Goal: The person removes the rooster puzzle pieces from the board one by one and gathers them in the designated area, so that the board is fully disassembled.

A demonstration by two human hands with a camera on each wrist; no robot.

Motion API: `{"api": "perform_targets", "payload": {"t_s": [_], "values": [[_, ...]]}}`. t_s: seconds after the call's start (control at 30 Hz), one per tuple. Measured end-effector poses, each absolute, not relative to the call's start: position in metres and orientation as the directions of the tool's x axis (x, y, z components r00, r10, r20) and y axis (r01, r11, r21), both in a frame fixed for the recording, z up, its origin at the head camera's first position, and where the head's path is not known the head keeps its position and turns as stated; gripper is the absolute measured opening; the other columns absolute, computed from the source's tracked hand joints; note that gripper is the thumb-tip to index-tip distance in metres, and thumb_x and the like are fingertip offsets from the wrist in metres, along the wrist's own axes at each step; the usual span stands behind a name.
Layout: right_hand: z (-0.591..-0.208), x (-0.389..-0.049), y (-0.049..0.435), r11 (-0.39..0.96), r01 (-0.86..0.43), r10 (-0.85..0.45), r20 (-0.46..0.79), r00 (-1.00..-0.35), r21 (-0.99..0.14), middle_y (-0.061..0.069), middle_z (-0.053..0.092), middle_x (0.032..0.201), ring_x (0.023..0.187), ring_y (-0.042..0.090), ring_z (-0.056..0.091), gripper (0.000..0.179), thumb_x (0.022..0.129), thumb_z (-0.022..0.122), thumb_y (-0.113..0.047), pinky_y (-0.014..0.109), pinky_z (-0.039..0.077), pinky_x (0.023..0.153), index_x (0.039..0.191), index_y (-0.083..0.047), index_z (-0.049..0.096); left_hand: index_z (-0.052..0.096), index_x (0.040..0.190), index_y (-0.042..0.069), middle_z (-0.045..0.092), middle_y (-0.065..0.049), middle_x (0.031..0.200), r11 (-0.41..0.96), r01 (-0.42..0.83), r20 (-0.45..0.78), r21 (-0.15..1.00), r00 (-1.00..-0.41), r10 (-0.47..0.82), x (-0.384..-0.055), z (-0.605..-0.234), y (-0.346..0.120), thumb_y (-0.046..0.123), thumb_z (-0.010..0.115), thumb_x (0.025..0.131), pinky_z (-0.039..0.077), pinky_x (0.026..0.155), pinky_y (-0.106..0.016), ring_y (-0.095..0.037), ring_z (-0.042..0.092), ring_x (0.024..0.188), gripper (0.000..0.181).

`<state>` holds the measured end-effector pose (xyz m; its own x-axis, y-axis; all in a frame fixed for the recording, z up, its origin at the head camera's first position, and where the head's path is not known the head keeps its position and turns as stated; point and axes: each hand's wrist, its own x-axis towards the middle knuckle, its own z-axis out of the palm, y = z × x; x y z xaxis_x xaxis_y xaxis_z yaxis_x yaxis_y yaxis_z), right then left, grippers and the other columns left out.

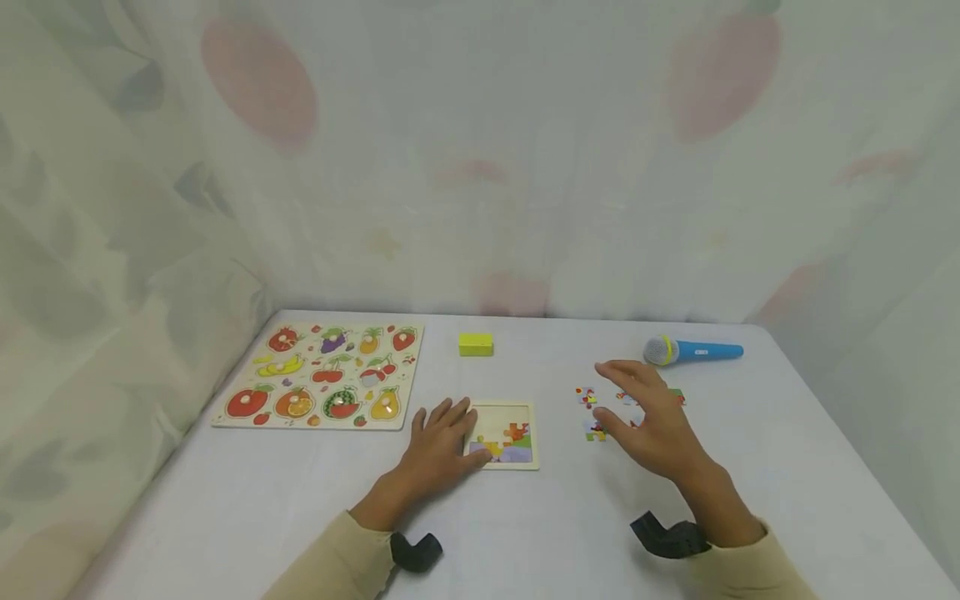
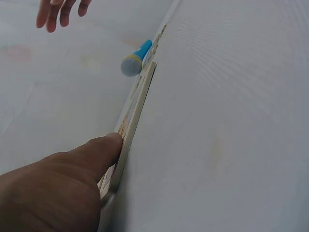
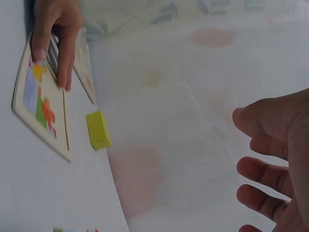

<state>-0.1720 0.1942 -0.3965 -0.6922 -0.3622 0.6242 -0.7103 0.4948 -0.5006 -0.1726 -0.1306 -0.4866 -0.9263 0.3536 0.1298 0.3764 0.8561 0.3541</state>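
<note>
My left hand (image 1: 438, 450) rests on the left side of a small square jigsaw puzzle tray (image 1: 536, 433). Its thumb lies on the tray's lower edge, near joined pieces (image 1: 516, 452) in the bottom part; its fingers reach along the left rim. In the left wrist view, the thumb (image 2: 108, 147) touches the tray's edge. My right hand (image 1: 652, 421) is raised above loose jigsaw pieces (image 1: 587, 397) to the right of the tray, thumb and fingers apart. Nothing is between them in the right wrist view, where the right hand (image 3: 277, 159) shows. Some pieces are partly hidden beneath it.
A fruit peg puzzle board (image 1: 318, 375) lies at the left of the white table (image 1: 480, 533). Behind the tray sits a yellow block (image 1: 476, 344). A blue toy microphone (image 1: 697, 351) lies at the back right. Patterned cloth (image 1: 480, 233) hangs around the back and sides.
</note>
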Motion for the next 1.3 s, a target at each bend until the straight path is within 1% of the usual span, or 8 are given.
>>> {"api": "perform_targets", "payload": {"t_s": [0.17, 0.27, 0.4, 0.5, 0.73, 0.93, 1.2, 1.3], "values": [[-0.398, -0.176, 0.171, 0.511, -0.678, -0.378, 0.57, -0.73, -0.529, 0.003, 0.053, 0.129, 0.122, 0.022, 0.044, 0.055, 0.082, 0.076, -0.009, 0.044, 0.043, 0.093, 0.134, -0.008, 0.057, 0.053, 0.139, 0.009, 0.04, -0.008, 0.149, 0.857, 0.372, 0.138, 0.357, -0.928, 0.346, -0.173, -0.487, -0.131, 0.055, 0.062, 0.087, 0.012, 0.104, -0.065, -0.034, 0.028, 0.138, 0.07], [-0.401, -0.179, 0.158, 0.483, -0.68, -0.39, 0.56, -0.731, -0.551, 0.003, 0.053, 0.13, 0.122, 0.022, 0.044, 0.054, 0.083, 0.075, -0.012, 0.049, 0.042, 0.092, 0.134, -0.008, 0.057, 0.054, 0.138, 0.008, 0.04, -0.008, 0.149, 0.855, 0.367, 0.134, 0.367, -0.93, 0.341, -0.173, -0.488, -0.131, 0.054, 0.063, 0.086, 0.011, 0.105, -0.064, -0.034, 0.027, 0.138, 0.07], [-0.407, -0.184, 0.144, 0.435, -0.694, -0.402, 0.566, -0.72, -0.574, 0.003, 0.054, 0.128, 0.121, 0.022, 0.045, 0.051, 0.084, 0.074, -0.011, 0.049, 0.042, 0.093, 0.132, -0.007, 0.058, 0.053, 0.139, 0.008, 0.04, -0.008, 0.149, 0.856, 0.357, 0.125, 0.374, -0.934, 0.335, -0.172, -0.487, -0.13, 0.054, 0.063, 0.086, 0.01, 0.105, -0.064, -0.034, 0.027, 0.139, 0.07], [-0.412, -0.188, 0.135, 0.429, -0.692, -0.406, 0.561, -0.722, -0.58, 0.003, 0.054, 0.128, 0.12, 0.022, 0.046, 0.05, 0.084, 0.074, -0.013, 0.05, 0.042, 0.094, 0.132, -0.009, 0.059, 0.053, 0.139, 0.009, 0.04, -0.008, 0.149, 0.859, 0.355, 0.123, 0.369, -0.935, 0.333, -0.172, -0.487, -0.13, 0.054, 0.062, 0.086, 0.01, 0.106, -0.063, -0.034, 0.026, 0.139, 0.07], [-0.434, -0.197, 0.124, 0.421, -0.677, -0.42, 0.531, -0.736, -0.604, 0.003, 0.055, 0.125, 0.118, 0.021, 0.047, 0.049, 0.084, 0.073, -0.012, 0.048, 0.042, 0.094, 0.131, -0.008, 0.059, 0.052, 0.14, 0.009, 0.039, -0.008, 0.15, 0.862, 0.36, 0.119, 0.358, -0.933, 0.34, -0.172, -0.486, -0.129, 0.055, 0.062, 0.087, 0.011, 0.105, -0.064, -0.034, 0.026, 0.139, 0.07], [-0.451, -0.201, 0.117, 0.414, -0.644, -0.42, 0.493, -0.762, -0.643, 0.002, 0.056, 0.122, 0.114, 0.02, 0.047, 0.048, 0.083, 0.072, -0.01, 0.048, 0.043, 0.092, 0.13, -0.009, 0.061, 0.054, 0.138, 0.009, 0.04, -0.008, 0.149, 0.863, 0.367, 0.126, 0.347, -0.93, 0.345, -0.173, -0.487, -0.128, 0.056, 0.062, 0.087, 0.012, 0.105, -0.065, -0.034, 0.027, 0.138, 0.07], [-0.472, -0.205, 0.108, 0.426, -0.639, -0.459, 0.456, -0.763, -0.641, 0.008, 0.056, 0.119, 0.106, 0.024, 0.048, 0.048, 0.08, 0.075, -0.007, 0.048, 0.043, 0.088, 0.126, -0.002, 0.062, 0.054, 0.138, 0.008, 0.041, -0.008, 0.149, 0.867, 0.364, 0.123, 0.342, -0.931, 0.342, -0.173, -0.489, -0.128, 0.057, 0.061, 0.087, 0.012, 0.104, -0.065, -0.035, 0.027, 0.138, 0.071], [-0.477, -0.205, 0.107, 0.448, -0.613, -0.476, 0.406, -0.78, -0.651, 0.007, 0.056, 0.12, 0.109, 0.025, 0.047, 0.048, 0.081, 0.074, -0.009, 0.049, 0.041, 0.09, 0.127, -0.002, 0.062, 0.054, 0.138, 0.008, 0.04, -0.009, 0.149, 0.869, 0.364, 0.123, 0.336, -0.931, 0.342, -0.173, -0.488, -0.129, 0.057, 0.061, 0.087, 0.012, 0.104, -0.065, -0.035, 0.027, 0.138, 0.071]]}}
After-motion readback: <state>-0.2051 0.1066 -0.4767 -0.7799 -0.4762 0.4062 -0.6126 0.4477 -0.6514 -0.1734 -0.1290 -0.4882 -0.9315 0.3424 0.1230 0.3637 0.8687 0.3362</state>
